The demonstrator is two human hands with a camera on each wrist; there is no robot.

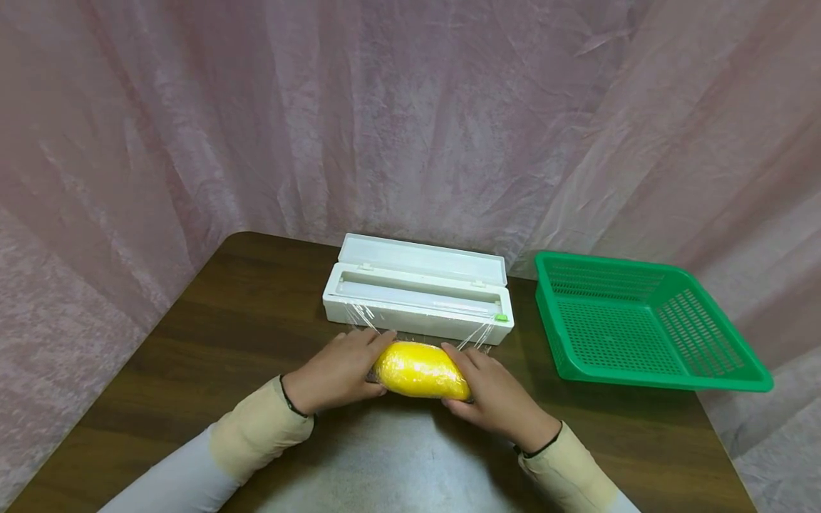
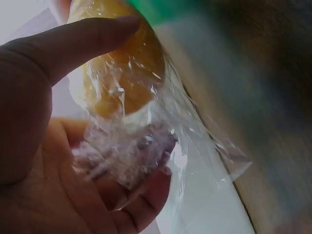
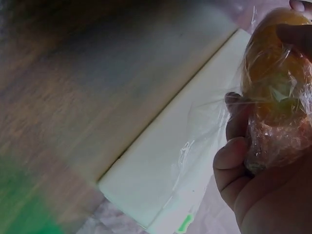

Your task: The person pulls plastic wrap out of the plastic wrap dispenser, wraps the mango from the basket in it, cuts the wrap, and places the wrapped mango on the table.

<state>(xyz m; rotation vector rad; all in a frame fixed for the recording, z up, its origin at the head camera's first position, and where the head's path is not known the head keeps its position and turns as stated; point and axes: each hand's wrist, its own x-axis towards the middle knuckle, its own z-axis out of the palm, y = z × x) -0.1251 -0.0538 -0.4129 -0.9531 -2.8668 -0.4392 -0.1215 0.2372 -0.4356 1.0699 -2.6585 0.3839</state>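
Note:
A yellow fruit (image 1: 420, 370), shaped like a mango, is wrapped in clear plastic film (image 2: 126, 151) and held above the table between both hands. My left hand (image 1: 340, 370) grips its left end, the thumb lying across it in the left wrist view. Around the other end curl the fingers of my right hand (image 1: 494, 392). Bunched film gathers at both ends of the fruit (image 3: 273, 63), by the palms. Stretched strands of film run from the fruit to a white cling film box (image 1: 417, 320), whose lid (image 1: 423, 260) stands raised behind it.
Inside the box lies a film roll (image 1: 417, 293), with a small green slider (image 1: 502, 317) at the front right edge. A green plastic basket (image 1: 641, 377) stands to the right on the dark wooden table (image 1: 212, 342). Pink curtains (image 1: 410, 128) hang behind.

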